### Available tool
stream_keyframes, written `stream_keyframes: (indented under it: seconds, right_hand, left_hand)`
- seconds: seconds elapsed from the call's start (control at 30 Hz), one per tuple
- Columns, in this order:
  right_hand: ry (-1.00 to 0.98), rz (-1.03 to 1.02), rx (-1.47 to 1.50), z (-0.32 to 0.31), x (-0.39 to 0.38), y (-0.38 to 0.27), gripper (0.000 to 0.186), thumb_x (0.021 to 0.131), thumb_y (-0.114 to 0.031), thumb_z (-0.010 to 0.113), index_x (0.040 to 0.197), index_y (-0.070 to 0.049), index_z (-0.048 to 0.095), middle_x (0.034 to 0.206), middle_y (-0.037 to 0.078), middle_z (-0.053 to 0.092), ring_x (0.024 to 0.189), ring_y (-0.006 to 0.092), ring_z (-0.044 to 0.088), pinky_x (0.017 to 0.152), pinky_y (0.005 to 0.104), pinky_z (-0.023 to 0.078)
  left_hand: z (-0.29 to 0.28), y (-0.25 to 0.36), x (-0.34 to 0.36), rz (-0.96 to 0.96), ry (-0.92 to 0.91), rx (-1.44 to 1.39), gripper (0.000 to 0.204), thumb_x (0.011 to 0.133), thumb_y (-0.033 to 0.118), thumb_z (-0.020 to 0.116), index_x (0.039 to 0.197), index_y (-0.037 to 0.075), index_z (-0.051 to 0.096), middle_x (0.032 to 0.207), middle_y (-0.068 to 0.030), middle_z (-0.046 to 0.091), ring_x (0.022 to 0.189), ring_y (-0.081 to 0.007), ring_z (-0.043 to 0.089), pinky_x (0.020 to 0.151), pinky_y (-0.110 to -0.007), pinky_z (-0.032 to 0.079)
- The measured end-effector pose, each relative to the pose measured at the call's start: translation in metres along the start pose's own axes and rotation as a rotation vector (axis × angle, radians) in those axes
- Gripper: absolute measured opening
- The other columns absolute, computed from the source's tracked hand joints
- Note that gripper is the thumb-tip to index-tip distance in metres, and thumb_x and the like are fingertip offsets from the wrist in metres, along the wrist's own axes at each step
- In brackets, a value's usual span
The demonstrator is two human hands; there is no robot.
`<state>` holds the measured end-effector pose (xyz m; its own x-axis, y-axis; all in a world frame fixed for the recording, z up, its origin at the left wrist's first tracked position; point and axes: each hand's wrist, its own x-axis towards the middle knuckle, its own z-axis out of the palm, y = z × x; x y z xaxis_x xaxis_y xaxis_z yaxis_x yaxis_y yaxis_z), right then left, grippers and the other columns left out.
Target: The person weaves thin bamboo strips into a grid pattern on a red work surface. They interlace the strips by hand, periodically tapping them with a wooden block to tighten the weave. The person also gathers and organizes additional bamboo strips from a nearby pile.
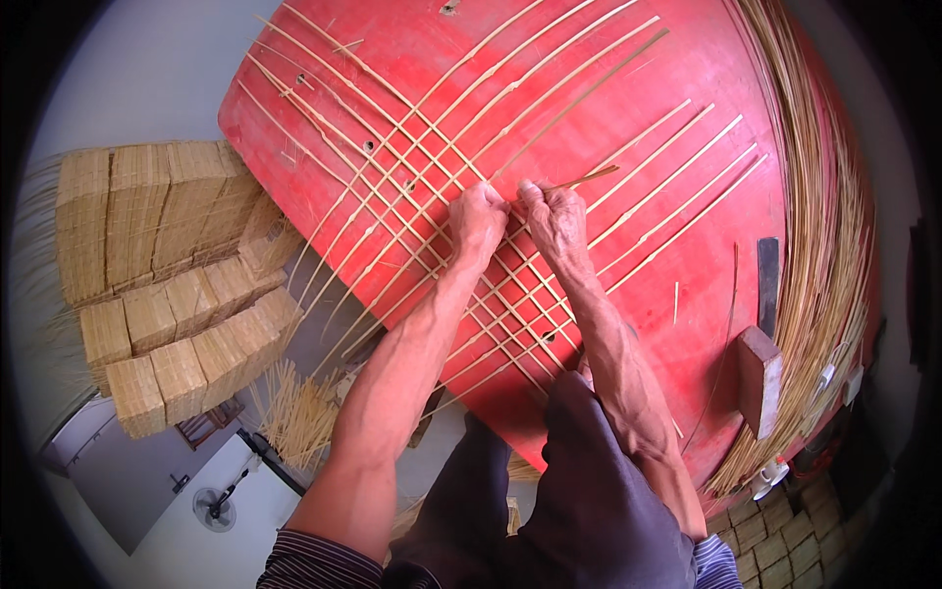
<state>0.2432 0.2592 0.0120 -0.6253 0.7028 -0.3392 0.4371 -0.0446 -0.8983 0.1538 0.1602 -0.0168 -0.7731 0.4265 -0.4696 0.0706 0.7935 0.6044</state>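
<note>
On a red board (706, 255) lies an open lattice of pale split strips, bamboo-like, woven crosswise (416, 108). My left hand (478, 224) is closed at its middle, fingers pinched on a strip; the fingertips partly hide it. Close beside it, my right hand (555, 221) is also closed, gripping a strip whose brownish end (592, 177) sticks out past the fingers. The two thumbs nearly meet. Long loose ends of the lattice spread toward the far side and to the right, and several hang over the board's left edge.
Long thin strips (819, 196) lie heaped along the right edge. A brick-like block (758, 383) and a dark flat bar (767, 285) rest near them. Stacked woven bundles (137, 216) stand at left, above loose strips (294, 412). A fan (214, 508) is at lower left.
</note>
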Motion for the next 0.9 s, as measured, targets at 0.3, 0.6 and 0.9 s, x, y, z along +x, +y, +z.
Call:
stream_keyframes:
  seconds: [0.3,0.6,0.9]
  right_hand:
    - [0.197,0.127,0.199,-0.034,0.033,0.031,0.038,0.093,-0.03,0.064,0.107,0.004,0.071,0.087,0.015,0.073,0.082,0.0235,0.068,0.079,0.0398,0.055]
    - [0.171,0.401,0.612,-0.082,0.053,0.031,0.039,0.095,-0.016,0.063,0.118,0.014,0.053,0.089,0.014,0.064,0.076,0.0238,0.068,0.068,0.0384,0.061]
    - [0.025,0.474,0.652,-0.069,0.039,0.028,0.022,0.095,-0.021,0.065,0.102,0.0,0.062,0.089,0.008,0.065,0.078,0.0202,0.067,0.073,0.0389,0.059]
  left_hand:
    - [-0.008,0.013,-0.009,-0.17,-0.112,-0.266,0.011,0.087,0.011,0.069,0.086,0.001,0.064,0.081,-0.011,0.071,0.062,-0.018,0.067,0.06,-0.032,0.055]
    - [0.005,0.009,-0.038,-0.119,-0.175,-0.248,0.015,0.089,0.014,0.07,0.089,0.001,0.063,0.074,-0.0075,0.07,0.059,-0.0131,0.067,0.058,-0.029,0.053]
    - [0.013,0.009,-0.035,-0.129,-0.133,-0.259,0.012,0.088,0.009,0.069,0.086,-0.001,0.063,0.073,-0.009,0.07,0.053,-0.0144,0.066,0.05,-0.029,0.052]
